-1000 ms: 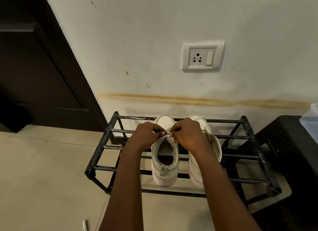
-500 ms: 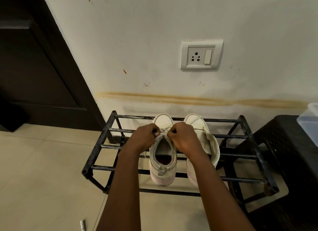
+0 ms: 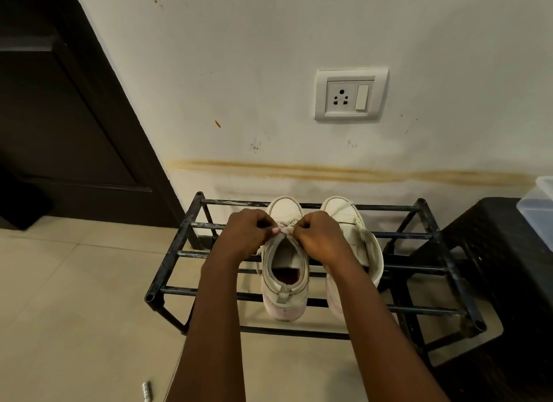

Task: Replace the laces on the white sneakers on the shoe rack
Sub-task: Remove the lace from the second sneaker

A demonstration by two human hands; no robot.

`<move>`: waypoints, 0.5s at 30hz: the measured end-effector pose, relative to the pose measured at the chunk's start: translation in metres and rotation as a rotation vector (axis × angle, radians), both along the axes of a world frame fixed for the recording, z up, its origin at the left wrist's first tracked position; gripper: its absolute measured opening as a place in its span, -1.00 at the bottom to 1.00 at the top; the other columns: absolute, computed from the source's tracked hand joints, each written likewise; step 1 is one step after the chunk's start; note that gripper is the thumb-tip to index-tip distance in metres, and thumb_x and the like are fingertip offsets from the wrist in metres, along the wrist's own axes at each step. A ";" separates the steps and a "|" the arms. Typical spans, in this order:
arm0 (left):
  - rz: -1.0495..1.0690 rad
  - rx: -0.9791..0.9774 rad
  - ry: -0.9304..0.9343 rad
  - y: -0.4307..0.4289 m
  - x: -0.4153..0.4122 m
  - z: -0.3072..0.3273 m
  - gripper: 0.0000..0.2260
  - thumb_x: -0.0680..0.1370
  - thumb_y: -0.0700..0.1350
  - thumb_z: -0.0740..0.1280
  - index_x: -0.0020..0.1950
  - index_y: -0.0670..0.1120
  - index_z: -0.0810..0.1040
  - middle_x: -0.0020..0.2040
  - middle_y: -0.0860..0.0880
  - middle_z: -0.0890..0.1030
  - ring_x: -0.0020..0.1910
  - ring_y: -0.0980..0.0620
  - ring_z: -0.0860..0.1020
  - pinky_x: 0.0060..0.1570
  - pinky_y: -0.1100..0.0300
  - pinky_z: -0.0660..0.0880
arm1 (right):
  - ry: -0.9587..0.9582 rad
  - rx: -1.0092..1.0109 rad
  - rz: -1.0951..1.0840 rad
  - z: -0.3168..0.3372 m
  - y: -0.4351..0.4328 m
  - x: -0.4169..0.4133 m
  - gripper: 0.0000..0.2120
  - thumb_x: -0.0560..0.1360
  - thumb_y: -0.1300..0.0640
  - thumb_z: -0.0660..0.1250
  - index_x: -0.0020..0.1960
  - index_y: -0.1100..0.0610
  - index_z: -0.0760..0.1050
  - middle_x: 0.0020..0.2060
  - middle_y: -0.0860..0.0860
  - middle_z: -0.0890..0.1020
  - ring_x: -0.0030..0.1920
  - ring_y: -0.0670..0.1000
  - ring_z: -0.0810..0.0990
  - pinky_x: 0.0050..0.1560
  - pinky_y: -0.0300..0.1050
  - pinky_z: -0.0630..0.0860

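The left sneaker [image 3: 284, 294] stood on the top bars of the rack [image 3: 179, 291], toe to the wall, just beside the right sneaker [image 3: 347, 219]. Above its open mouth we held the lace [image 3: 286, 228]. Our left hand [image 3: 248, 231] pinched it with curled fingers from one side, and our right hand [image 3: 320, 237] did the same from the other, knuckles nearly meeting. Our right forearm crossed the right sneaker's heel. The rack stood against a stained wall, below a socket [image 3: 350, 95]. A dark door [image 3: 59, 102] was to the left, and a dark stool [image 3: 493, 252] bearing a clear box [image 3: 538, 210] was to the right.
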State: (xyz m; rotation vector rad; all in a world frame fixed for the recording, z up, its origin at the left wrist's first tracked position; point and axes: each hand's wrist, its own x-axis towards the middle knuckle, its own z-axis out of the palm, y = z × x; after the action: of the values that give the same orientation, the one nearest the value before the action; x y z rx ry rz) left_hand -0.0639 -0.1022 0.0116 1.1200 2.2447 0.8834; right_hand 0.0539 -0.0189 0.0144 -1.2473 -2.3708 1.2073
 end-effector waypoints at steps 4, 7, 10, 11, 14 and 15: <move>-0.007 -0.045 -0.223 -0.006 0.000 -0.003 -0.91 0.62 -0.12 0.20 0.04 -0.10 0.47 0.03 -0.15 0.57 0.02 -0.11 0.54 0.16 -0.04 0.49 | 0.119 -0.247 -0.079 -0.002 0.000 0.000 -0.79 0.51 0.23 0.19 -0.29 0.24 0.42 -0.38 0.13 0.40 -0.32 0.06 0.37 -0.22 -0.05 0.30; -0.023 -0.016 -0.366 -0.005 0.003 -0.002 -0.89 0.64 -0.15 0.13 0.10 -0.09 0.43 0.07 -0.12 0.54 0.03 -0.03 0.50 0.13 0.01 0.45 | 0.253 -0.426 -0.155 0.001 -0.001 0.002 -0.74 0.52 0.30 0.13 -0.32 0.17 0.42 -0.31 0.12 0.50 -0.30 0.03 0.43 -0.22 -0.10 0.37; 0.021 0.078 -0.496 -0.002 0.007 -0.001 -0.88 0.64 -0.18 0.12 -0.01 -0.04 0.43 -0.08 -0.02 0.51 -0.02 0.01 0.45 0.04 0.10 0.37 | 0.402 -0.575 -0.197 0.012 -0.001 0.004 -0.77 0.51 0.37 0.13 -0.25 0.14 0.41 -0.33 0.08 0.47 -0.36 -0.05 0.37 -0.28 -0.15 0.32; 0.046 0.121 -0.545 -0.001 0.006 0.000 -0.87 0.64 -0.20 0.13 -0.04 -0.03 0.43 -0.09 -0.02 0.50 0.00 -0.03 0.43 0.06 0.07 0.36 | 0.462 -0.627 -0.221 0.015 0.000 0.006 -0.78 0.50 0.39 0.14 -0.21 0.13 0.42 -0.33 0.06 0.48 -0.36 -0.06 0.38 -0.28 -0.15 0.32; 0.148 0.273 -0.624 -0.003 0.002 0.008 -0.83 0.61 -0.25 0.14 -0.04 0.00 0.43 -0.06 -0.01 0.50 0.00 -0.01 0.44 0.10 0.00 0.34 | 0.667 -0.728 -0.287 0.029 0.006 0.015 -0.79 0.52 0.41 0.14 -0.10 0.14 0.43 -0.31 0.04 0.52 -0.33 -0.07 0.40 -0.25 -0.15 0.35; 0.206 0.339 -0.628 -0.005 0.000 0.012 -0.81 0.61 -0.27 0.14 -0.04 0.01 0.43 -0.05 0.00 0.49 -0.02 0.04 0.44 0.12 -0.01 0.35 | 0.745 -0.743 -0.307 0.035 0.009 0.020 -0.80 0.52 0.41 0.14 -0.08 0.15 0.44 -0.31 0.04 0.53 -0.33 -0.07 0.41 -0.25 -0.14 0.36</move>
State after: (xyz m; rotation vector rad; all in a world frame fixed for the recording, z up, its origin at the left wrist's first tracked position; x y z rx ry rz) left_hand -0.0642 -0.1071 0.0236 0.6129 1.7373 1.5008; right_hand 0.0734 -0.0097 0.0489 -0.9877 -1.1878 2.0550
